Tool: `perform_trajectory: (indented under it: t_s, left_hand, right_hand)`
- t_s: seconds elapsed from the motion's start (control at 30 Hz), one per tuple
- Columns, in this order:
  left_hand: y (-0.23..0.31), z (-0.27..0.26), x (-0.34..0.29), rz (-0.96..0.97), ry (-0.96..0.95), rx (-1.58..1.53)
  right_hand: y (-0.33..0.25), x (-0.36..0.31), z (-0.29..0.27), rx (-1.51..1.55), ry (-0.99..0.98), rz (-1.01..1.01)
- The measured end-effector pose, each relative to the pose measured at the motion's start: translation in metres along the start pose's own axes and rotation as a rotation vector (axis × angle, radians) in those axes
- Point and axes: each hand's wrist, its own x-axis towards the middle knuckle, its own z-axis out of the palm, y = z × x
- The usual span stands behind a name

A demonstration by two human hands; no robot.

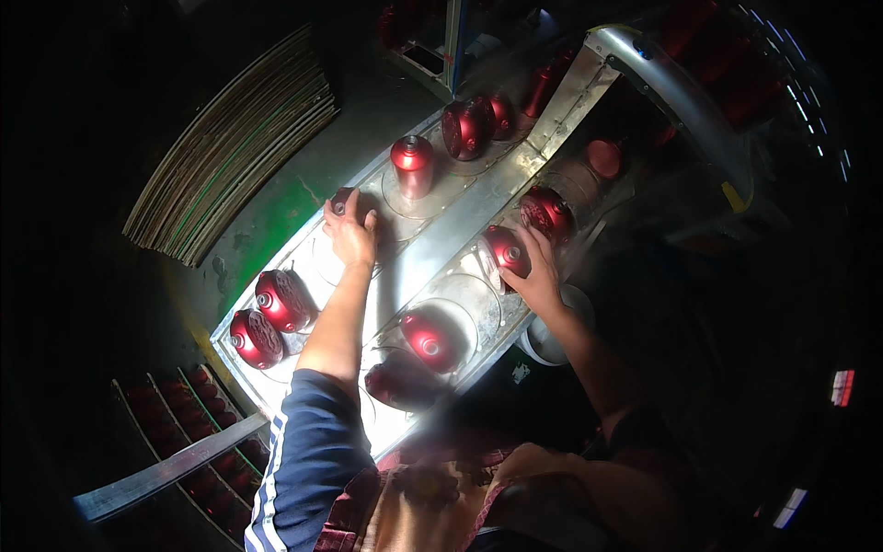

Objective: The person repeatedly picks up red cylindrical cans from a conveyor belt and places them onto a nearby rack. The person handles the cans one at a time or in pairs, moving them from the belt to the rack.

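Note:
My left hand [351,237] is at the far left edge of a bright metal-topped table [432,241], its fingers bent around a dark red metal part [343,199] that they partly hide. On the right side, my right hand [541,273] grips a glossy red dome-shaped metal part [508,252] with a round pale fitting on it, thumb on the near side and fingers over the far side. Just beyond it sits another red dome [548,212]. A red bottle-shaped cylinder [412,166] stands upright ahead of my left hand.
Red domes lie in pairs at the table's left [283,300] and near side [432,340], with more at the far end [466,129]. A raised metal strip [460,213] runs along the table. Stacked thin boards [237,147] stand left; a white bucket [561,327] is below the right edge.

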Motion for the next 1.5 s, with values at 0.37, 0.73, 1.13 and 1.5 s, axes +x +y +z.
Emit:
perform_trajectory:
  t_s: [0.37,0.73,1.13,1.5]
  left_hand:
    - [-0.036,-0.133,-0.077,0.103,-0.274,-0.585]
    - [0.002,-0.078,-0.156,0.805,-0.999,-0.188]
    - [0.056,0.005,-0.124,0.779,-1.113,-0.476]
    - [0.193,0.007,-0.305,0.755,-1.109,-0.605]
  right_hand:
    - [0.044,0.011,0.025,-0.112,0.174,0.282]
    - [0.101,0.010,-0.010,-0.191,0.207,0.315]
    - [0.085,-0.375,-0.112,-0.056,0.426,0.997]
    - [-0.017,-0.652,-0.133,0.285,1.247,1.388]
